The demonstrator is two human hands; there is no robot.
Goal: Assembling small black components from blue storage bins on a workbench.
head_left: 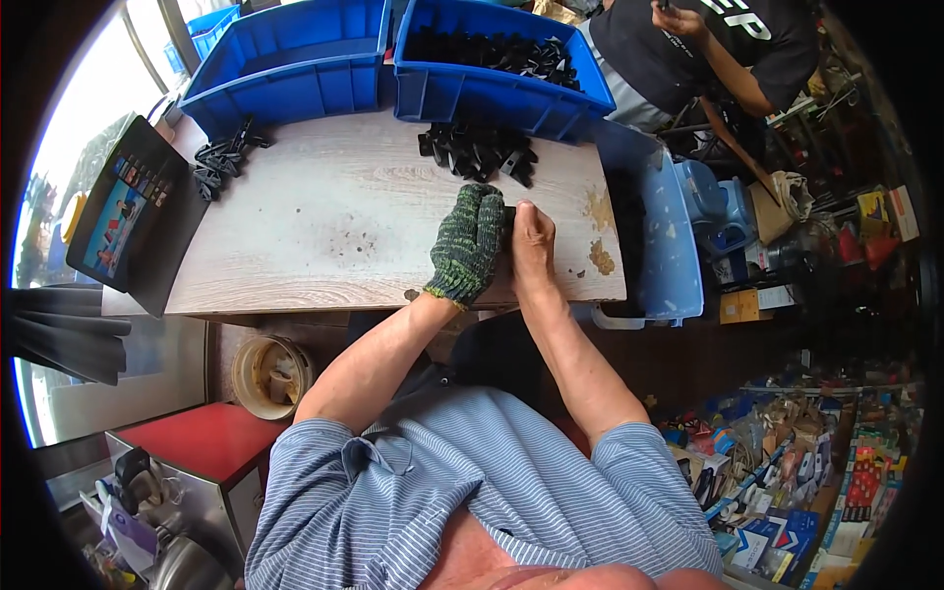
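My left hand (466,241) wears a green and black knitted glove, its fingers closed and pointing away from me. Right against it, my bare right hand (533,246) is closed with the thumb on top. Between the two hands a bit of a black plastic clip (509,212) shows; the hands hide most of it. Just beyond them lies a pile of black plastic clips (479,150) on the worn wood-grain table (295,246). A smaller group of black and grey clips (224,160) lies at the table's far left.
Two blue bins stand along the far edge: one with clips (506,93), another (290,79) to its left. A tablet (118,221) leans at the left. Right of the table is a translucent blue tub (671,231). A co-worker (703,49) sits at far right. A bucket (273,378) stands below.
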